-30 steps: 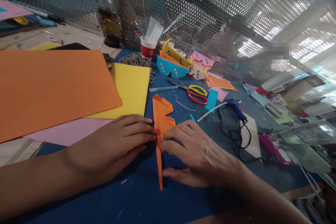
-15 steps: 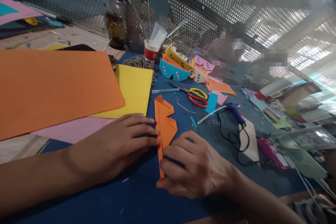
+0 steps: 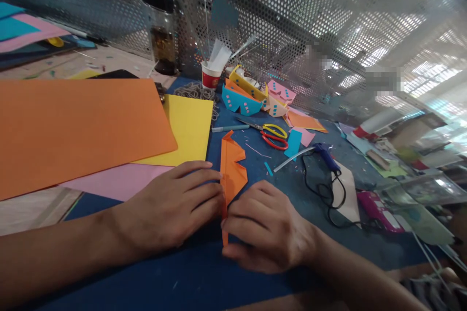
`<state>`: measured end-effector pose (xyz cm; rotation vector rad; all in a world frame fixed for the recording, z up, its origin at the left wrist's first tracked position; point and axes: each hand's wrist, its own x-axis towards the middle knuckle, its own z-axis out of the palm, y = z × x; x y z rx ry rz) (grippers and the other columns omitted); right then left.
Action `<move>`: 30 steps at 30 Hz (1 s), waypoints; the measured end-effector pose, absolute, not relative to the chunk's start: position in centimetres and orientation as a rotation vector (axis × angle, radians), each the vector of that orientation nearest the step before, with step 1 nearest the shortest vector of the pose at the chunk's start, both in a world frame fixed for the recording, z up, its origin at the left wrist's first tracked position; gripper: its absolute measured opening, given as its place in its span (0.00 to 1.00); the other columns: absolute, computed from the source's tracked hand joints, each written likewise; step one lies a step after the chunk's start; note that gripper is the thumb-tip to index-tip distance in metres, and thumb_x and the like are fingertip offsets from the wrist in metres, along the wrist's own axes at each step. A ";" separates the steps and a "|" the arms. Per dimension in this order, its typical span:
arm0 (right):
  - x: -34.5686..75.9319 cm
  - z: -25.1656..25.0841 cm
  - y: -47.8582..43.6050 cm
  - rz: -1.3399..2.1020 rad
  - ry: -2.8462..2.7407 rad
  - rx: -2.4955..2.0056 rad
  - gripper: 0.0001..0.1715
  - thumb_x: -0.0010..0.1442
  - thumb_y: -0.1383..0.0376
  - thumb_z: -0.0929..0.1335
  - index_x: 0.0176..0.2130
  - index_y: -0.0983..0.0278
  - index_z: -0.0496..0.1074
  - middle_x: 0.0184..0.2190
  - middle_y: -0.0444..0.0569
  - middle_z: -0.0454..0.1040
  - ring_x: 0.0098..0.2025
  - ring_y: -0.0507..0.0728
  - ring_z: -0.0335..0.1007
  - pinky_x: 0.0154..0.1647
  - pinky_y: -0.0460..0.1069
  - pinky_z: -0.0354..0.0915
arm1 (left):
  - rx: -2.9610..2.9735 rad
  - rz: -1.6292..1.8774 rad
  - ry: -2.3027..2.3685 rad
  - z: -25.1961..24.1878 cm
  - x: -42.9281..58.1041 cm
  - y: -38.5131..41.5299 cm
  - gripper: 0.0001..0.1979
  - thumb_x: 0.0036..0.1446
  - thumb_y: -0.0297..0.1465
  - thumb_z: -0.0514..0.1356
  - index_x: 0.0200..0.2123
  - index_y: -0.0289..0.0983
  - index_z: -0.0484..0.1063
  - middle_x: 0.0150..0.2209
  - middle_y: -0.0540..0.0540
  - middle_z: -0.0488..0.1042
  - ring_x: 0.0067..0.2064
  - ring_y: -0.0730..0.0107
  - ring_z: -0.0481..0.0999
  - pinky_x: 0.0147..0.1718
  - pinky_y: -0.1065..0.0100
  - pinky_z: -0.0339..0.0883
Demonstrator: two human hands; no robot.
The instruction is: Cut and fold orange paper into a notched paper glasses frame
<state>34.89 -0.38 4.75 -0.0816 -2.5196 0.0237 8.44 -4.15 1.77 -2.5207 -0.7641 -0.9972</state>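
Note:
A piece of orange folded paper (image 3: pixel 233 170) with a notched right side lies lengthwise between my hands on the blue tabletop. My left hand (image 3: pixel 175 204) comes in from the left, its fingers stretched out and their tips touching the paper's left fold; its thumb is hidden. My right hand (image 3: pixel 270 228) is closed at the near end of the paper, thumb below and curled fingers above, pinching it and covering part of it. Scissors (image 3: pixel 273 136) with yellow and red handles lie beyond the paper, beside a light blue pen (image 3: pixel 230 128).
Left are large orange (image 3: pixel 83 131) and yellow sheets (image 3: pixel 186 126). Behind stand a bottle (image 3: pixel 162 34), a paper cup (image 3: pixel 210 77) and several decorated paper pieces (image 3: pixel 242 99). Right lie a blue glue gun (image 3: pixel 326 158) with its cord and a magenta object (image 3: pixel 379 210).
The orange paper's left fold stands steeper, and the paper has shifted slightly right. My left hand's fingertips have moved a little right with it. My right hand keeps its pinch.

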 end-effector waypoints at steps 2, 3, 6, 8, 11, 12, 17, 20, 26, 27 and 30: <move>34.9 4.8 -0.1 0.118 -2.488 -0.203 0.10 0.75 0.72 0.68 0.52 0.64 0.78 0.43 0.50 0.87 0.44 0.58 0.81 0.46 0.55 0.73 | -2.525 -0.971 -0.778 1.6 8.5 -4.2 0.25 0.89 0.27 0.48 0.45 0.39 0.85 0.43 0.46 0.93 0.51 0.59 0.90 0.67 0.55 0.78; 35.0 4.8 0.1 0.146 -2.499 -0.271 0.15 0.71 0.74 0.68 0.54 0.63 0.78 0.46 0.52 0.87 0.47 0.60 0.82 0.49 0.56 0.74 | -2.521 -0.957 -0.782 1.5 8.6 -4.2 0.25 0.88 0.27 0.49 0.44 0.38 0.85 0.43 0.46 0.93 0.51 0.58 0.90 0.67 0.55 0.78; 35.0 4.3 0.6 0.146 -2.584 -0.393 0.21 0.66 0.74 0.69 0.57 0.64 0.75 0.52 0.57 0.87 0.53 0.64 0.82 0.53 0.58 0.75 | -2.503 -0.947 -0.794 1.3 8.8 -4.1 0.25 0.88 0.28 0.50 0.42 0.37 0.86 0.42 0.45 0.93 0.48 0.57 0.90 0.64 0.54 0.80; 34.9 3.8 0.9 0.108 -2.615 -0.415 0.17 0.68 0.72 0.69 0.56 0.64 0.74 0.51 0.57 0.87 0.51 0.65 0.82 0.50 0.58 0.73 | -2.506 -0.970 -0.798 1.3 9.0 -4.0 0.24 0.88 0.29 0.51 0.42 0.37 0.86 0.41 0.46 0.92 0.46 0.58 0.91 0.63 0.54 0.81; 34.9 3.0 1.2 0.033 -2.641 -0.393 0.09 0.74 0.72 0.69 0.52 0.62 0.74 0.47 0.54 0.87 0.47 0.62 0.81 0.47 0.57 0.70 | -2.541 -1.020 -0.849 1.3 8.9 -4.0 0.22 0.87 0.30 0.53 0.43 0.38 0.85 0.42 0.45 0.93 0.47 0.59 0.91 0.63 0.56 0.82; 34.9 2.9 1.2 0.001 -2.652 -0.376 0.07 0.76 0.72 0.68 0.51 0.62 0.74 0.45 0.52 0.87 0.46 0.62 0.80 0.47 0.56 0.70 | -2.563 -1.033 -0.881 1.3 8.8 -4.0 0.20 0.86 0.29 0.53 0.44 0.38 0.84 0.44 0.45 0.93 0.48 0.59 0.91 0.63 0.56 0.82; 35.1 2.9 0.9 -0.081 -2.697 -0.347 0.06 0.80 0.71 0.68 0.50 0.62 0.75 0.44 0.49 0.86 0.46 0.60 0.80 0.50 0.57 0.68 | -2.644 -1.030 -0.971 0.8 7.8 -3.6 0.16 0.78 0.23 0.55 0.52 0.37 0.85 0.53 0.42 0.94 0.56 0.57 0.92 0.65 0.55 0.83; 35.2 3.2 0.7 -0.035 -2.714 -0.370 0.06 0.78 0.71 0.68 0.51 0.63 0.77 0.46 0.51 0.86 0.48 0.61 0.80 0.50 0.58 0.68 | -2.685 -1.023 -0.970 0.2 7.3 -3.4 0.16 0.75 0.23 0.57 0.52 0.40 0.85 0.54 0.45 0.94 0.59 0.57 0.91 0.68 0.55 0.81; 35.5 3.5 0.5 0.063 -2.724 -0.391 0.12 0.80 0.72 0.67 0.58 0.66 0.78 0.49 0.54 0.87 0.52 0.62 0.81 0.53 0.59 0.69 | -2.736 -1.114 -0.979 -0.2 6.8 -3.4 0.17 0.74 0.22 0.59 0.55 0.41 0.85 0.55 0.46 0.94 0.60 0.59 0.90 0.70 0.57 0.80; 35.5 3.6 0.5 0.073 -2.714 -0.395 0.11 0.80 0.72 0.68 0.58 0.66 0.78 0.49 0.53 0.87 0.52 0.62 0.81 0.52 0.59 0.69 | -2.747 -1.127 -0.987 -0.2 6.8 -3.3 0.17 0.74 0.22 0.60 0.56 0.41 0.85 0.55 0.46 0.94 0.61 0.59 0.90 0.70 0.56 0.80; 35.3 3.8 0.3 0.126 -2.674 -0.393 0.08 0.83 0.65 0.70 0.56 0.65 0.78 0.50 0.53 0.87 0.52 0.61 0.81 0.53 0.58 0.69 | -2.777 -1.158 -1.010 -0.1 6.8 -3.3 0.17 0.74 0.22 0.60 0.56 0.42 0.85 0.54 0.45 0.94 0.61 0.59 0.90 0.70 0.56 0.80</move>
